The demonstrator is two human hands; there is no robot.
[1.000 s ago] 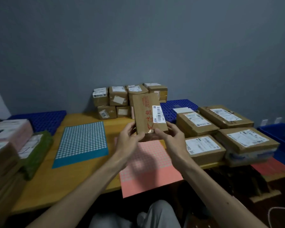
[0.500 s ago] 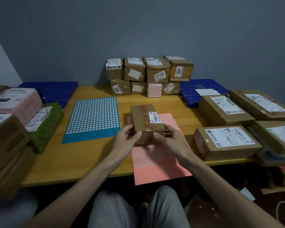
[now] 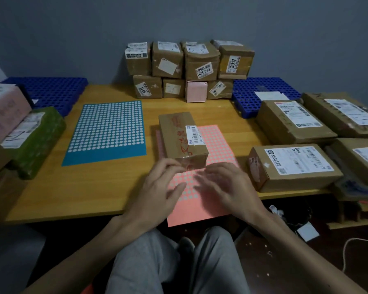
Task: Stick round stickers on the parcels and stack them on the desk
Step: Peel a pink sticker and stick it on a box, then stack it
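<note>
Brown parcel with red scrawl, pink dotted sheet, blue white-dotted sheet, yellow-wood desk

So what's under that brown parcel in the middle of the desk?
The brown parcel lies on the pink sticker sheet, whose round stickers show beside and before it. The part beneath the parcel is covered.

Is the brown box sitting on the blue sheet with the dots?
No, the brown box lies on the pink sticker sheet; the blue sticker sheet is beside it.
</note>
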